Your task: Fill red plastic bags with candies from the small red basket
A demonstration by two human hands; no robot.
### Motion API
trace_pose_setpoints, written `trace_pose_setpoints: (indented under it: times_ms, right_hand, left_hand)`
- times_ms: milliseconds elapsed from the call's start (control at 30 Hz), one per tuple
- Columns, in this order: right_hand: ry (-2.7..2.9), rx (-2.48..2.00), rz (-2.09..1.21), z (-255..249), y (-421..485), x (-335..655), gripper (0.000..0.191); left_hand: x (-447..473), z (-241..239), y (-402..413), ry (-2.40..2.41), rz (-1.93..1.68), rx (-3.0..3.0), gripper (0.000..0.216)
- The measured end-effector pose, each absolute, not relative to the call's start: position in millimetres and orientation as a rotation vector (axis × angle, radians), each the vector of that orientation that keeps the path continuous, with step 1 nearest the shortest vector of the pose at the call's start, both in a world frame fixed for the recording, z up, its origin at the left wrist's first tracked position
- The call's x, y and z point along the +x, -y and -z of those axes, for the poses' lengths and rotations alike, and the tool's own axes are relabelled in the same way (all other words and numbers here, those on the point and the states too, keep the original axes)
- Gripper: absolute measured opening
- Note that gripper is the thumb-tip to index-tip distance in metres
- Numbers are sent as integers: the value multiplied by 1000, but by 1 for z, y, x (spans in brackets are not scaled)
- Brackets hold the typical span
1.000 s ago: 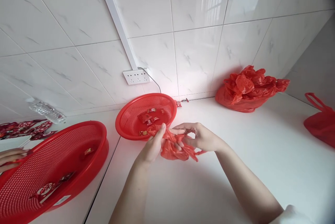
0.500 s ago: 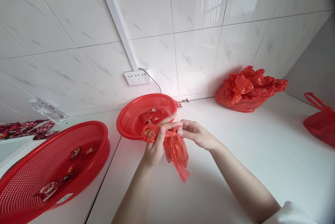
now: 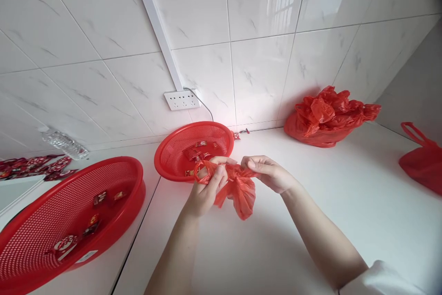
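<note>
A thin red plastic bag (image 3: 244,196) is stretched between my two hands above the white table, its lower part hanging loose. My left hand (image 3: 209,189) grips one side of it, thumb pressed over the bunched plastic. On the other side, my right hand (image 3: 269,173) pinches a twisted end between thumb and fingers. Just behind my left hand stands a round red plastic basket (image 3: 169,147) with several small wrapped packets (image 3: 193,153) at its bottom. Whether the bag has anything inside cannot be made out.
A larger red basket (image 3: 133,168) with a few packets is at the left. Beyond it lie a clear plastic bottle (image 3: 65,142) and red packets (image 3: 31,166). Red bags (image 3: 321,136) are heaped by the wall, another red bag (image 3: 423,166) at far right. A power strip (image 3: 181,100) is on the wall.
My hands have moved apart, pulling the bag's upper part taut between them. The right hand has gone slightly right, and the hanging part of the bag has swung up and looks shorter.
</note>
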State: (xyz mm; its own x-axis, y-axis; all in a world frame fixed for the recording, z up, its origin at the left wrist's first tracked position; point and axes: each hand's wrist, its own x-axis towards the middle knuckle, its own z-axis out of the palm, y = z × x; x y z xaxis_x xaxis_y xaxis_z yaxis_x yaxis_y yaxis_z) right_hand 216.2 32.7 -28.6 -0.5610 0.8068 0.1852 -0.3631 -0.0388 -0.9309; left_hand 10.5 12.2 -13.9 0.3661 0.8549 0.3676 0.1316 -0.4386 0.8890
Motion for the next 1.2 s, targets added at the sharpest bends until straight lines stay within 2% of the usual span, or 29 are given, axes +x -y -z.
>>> trace_pose_setpoints:
  times_ms: [267,533,667,833,1000,1133,1200]
  right_hand:
    - [1320,-563,-1625,29,-31,215,46]
    - [1692,-934,-1205,4,-12,247,41]
    - [1806,-1157,-981,-3,-7,273,42]
    - [2039,-1296,-929,-5,-7,285,40]
    - [2210,-1477,-771,-1,-8,283,39]
    - [2268,-1536,-389,11,-11,263,33]
    - [2276,-1556,-220,23,-15,243,37]
  left_hand:
    - [7,8,-12,-915,-1160,1820,43]
    - [-17,-3,-14,-1019,-1296,1671,30]
    - [-35,-8,-17,-1113,-1393,1652,42]
    - [-41,-9,-19,-1191,-1047,1724,46]
    - [-31,-12,-15,-1352,-656,1843,31]
    - [-25,-13,-14,-1507,-585,1973,29]
    - [-24,-12,-14,-1516,-606,1982,27]
